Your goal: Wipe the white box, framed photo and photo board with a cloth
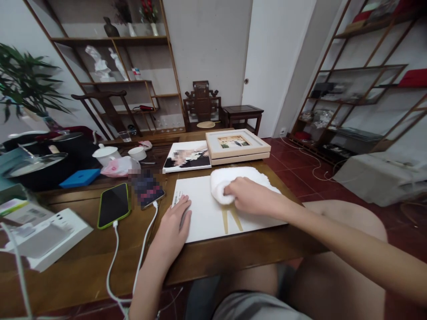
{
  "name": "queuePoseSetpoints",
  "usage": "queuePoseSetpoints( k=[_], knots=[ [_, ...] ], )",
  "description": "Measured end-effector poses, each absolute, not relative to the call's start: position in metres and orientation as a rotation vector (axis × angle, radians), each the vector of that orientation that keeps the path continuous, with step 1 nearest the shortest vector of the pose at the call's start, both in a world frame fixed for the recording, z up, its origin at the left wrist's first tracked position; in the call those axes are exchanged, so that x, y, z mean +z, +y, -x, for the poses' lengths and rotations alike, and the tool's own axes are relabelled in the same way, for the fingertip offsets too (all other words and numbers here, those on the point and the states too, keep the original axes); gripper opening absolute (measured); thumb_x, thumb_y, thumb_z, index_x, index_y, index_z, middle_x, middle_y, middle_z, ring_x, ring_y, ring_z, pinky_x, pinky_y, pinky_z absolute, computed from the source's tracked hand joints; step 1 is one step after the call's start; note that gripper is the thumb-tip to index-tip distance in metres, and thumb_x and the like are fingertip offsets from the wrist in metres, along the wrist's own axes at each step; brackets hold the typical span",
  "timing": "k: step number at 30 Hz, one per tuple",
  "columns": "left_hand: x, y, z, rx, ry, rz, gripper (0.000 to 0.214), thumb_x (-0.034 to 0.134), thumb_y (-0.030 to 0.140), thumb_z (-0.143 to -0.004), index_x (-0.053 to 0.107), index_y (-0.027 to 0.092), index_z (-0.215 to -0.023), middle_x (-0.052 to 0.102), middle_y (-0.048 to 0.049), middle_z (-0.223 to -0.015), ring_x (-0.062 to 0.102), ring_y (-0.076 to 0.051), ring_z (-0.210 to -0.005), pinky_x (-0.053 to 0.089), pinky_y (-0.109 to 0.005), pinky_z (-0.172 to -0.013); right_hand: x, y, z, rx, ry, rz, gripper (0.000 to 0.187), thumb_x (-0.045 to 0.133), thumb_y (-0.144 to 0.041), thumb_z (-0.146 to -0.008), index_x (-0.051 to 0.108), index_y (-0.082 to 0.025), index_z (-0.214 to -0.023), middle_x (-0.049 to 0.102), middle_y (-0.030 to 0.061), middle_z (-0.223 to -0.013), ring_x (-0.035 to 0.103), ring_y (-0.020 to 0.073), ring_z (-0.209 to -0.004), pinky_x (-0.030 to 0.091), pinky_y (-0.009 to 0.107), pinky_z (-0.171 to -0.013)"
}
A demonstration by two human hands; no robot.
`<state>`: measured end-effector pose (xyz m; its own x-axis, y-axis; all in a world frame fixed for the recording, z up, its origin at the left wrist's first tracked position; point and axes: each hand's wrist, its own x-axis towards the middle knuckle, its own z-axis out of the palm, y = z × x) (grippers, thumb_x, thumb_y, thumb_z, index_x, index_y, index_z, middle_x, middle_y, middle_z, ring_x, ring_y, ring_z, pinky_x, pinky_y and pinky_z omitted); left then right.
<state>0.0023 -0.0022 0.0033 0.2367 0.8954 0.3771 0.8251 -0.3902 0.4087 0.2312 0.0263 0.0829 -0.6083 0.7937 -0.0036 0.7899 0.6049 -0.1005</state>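
A white flat panel [200,218] lies on the wooden table before me, with a small barcode label by its left edge. Two tan strips [232,218] spread in an upside-down V near its lower middle. My left hand [173,226] rests on the panel's left edge, fingers stretched out and holding nothing. Bunched on the panel's upper right is a fluffy white cloth [222,182], gripped by my right hand [248,195]; the fingertips are partly sunk in its folds. The cloth and my right arm cover part of the panel.
Behind the panel lie a photo print [187,156] and a stack of framed pictures [238,144]. To the left are a green-cased phone [114,205], a second phone [151,195], white charging cables, a power strip [56,240], a blue box [80,178] and a white teapot [106,155].
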Motion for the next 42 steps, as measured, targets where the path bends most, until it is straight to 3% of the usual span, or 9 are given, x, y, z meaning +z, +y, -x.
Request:
queuePoseSetpoints(
  k=[8, 19, 24, 28, 31, 33, 37, 42],
  knots=[
    [0.003, -0.001, -0.003, 0.857, 1.675, -2.398, 0.040, 0.038, 0.027, -0.088, 0.060, 0.007, -0.113, 0.058, -0.0193, -0.126, 0.050, -0.026, -0.122, 0.040, -0.046, -0.102, 0.094, -0.052, -0.236, 0.286, -2.931, 1.298, 0.026, 0.045, -0.001, -0.063, 0.062, -0.018, -0.070, 0.065, 0.0098, -0.080, 0.059, 0.0224, -0.073, 0.036, 0.029, -0.063],
    [0.003, -0.002, -0.003, 0.856, 1.664, -2.378, 0.042, 0.037, 0.028, -0.088, 0.060, 0.004, -0.113, 0.057, -0.0205, -0.126, 0.049, -0.027, -0.124, 0.039, -0.045, -0.104, 0.082, 0.035, -0.226, 0.099, -2.806, 1.327, 0.035, 0.042, 0.000, -0.064, 0.065, -0.016, -0.085, 0.067, 0.0110, -0.083, 0.060, 0.0226, -0.076, 0.032, 0.028, -0.059],
    [0.003, -0.002, -0.004, 0.859, 1.656, -2.386, 0.042, 0.037, 0.028, -0.088, 0.060, 0.004, -0.113, 0.057, -0.0210, -0.126, 0.049, -0.027, -0.123, 0.039, -0.045, -0.104, 0.080, 0.019, -0.224, 0.075, -2.806, 1.331, 0.032, 0.043, 0.001, -0.065, 0.064, -0.015, -0.084, 0.065, 0.0119, -0.082, 0.059, 0.0233, -0.077, 0.034, 0.029, -0.061],
    [0.002, -0.001, -0.003, 0.856, 1.657, -2.392, 0.041, 0.038, 0.028, -0.088, 0.060, 0.005, -0.113, 0.057, -0.0206, -0.126, 0.050, -0.028, -0.122, 0.039, -0.047, -0.103, 0.076, -0.030, -0.228, 0.121, -2.896, 1.206, 0.024, 0.047, -0.004, -0.070, 0.064, -0.015, -0.082, 0.065, 0.0127, -0.087, 0.059, 0.0248, -0.084, 0.039, 0.034, -0.075],
    [0.001, -0.001, -0.002, 0.866, 1.662, -2.397, 0.040, 0.039, 0.028, -0.087, 0.061, 0.006, -0.112, 0.058, -0.0199, -0.125, 0.051, -0.027, -0.122, 0.040, -0.047, -0.103, 0.074, -0.062, -0.233, 0.145, -2.991, 1.017, 0.015, 0.056, -0.008, -0.068, 0.065, -0.016, -0.077, 0.065, 0.0130, -0.095, 0.056, 0.0276, -0.095, 0.034, 0.041, -0.093],
    [0.001, -0.001, -0.003, 0.867, 1.663, -2.398, 0.040, 0.039, 0.028, -0.087, 0.061, 0.006, -0.112, 0.058, -0.0198, -0.125, 0.051, -0.027, -0.122, 0.040, -0.046, -0.103, 0.076, -0.072, -0.238, 0.172, -3.008, 0.980, 0.014, 0.058, -0.009, -0.067, 0.065, -0.016, -0.076, 0.065, 0.0122, -0.093, 0.054, 0.0284, -0.099, 0.032, 0.043, -0.096],
    [0.003, -0.002, -0.003, 0.855, 1.669, -2.383, 0.042, 0.038, 0.028, -0.088, 0.061, 0.004, -0.113, 0.057, -0.0208, -0.126, 0.050, -0.028, -0.122, 0.039, -0.047, -0.103, 0.078, -0.052, -0.247, 0.270, -2.846, 1.269, 0.031, 0.044, -0.001, -0.067, 0.064, -0.016, -0.085, 0.064, 0.0118, -0.094, 0.058, 0.0240, -0.093, 0.041, 0.034, -0.081],
    [0.003, -0.002, -0.002, 0.857, 1.658, -2.372, 0.042, 0.037, 0.028, -0.088, 0.060, 0.003, -0.113, 0.057, -0.0210, -0.126, 0.049, -0.028, -0.123, 0.039, -0.047, -0.103, 0.070, 0.015, -0.248, 0.121, -2.666, 1.518, 0.040, 0.039, 0.002, -0.064, 0.063, -0.015, -0.092, 0.063, 0.0122, -0.092, 0.059, 0.0231, -0.085, 0.037, 0.029, -0.069]
  ],
)
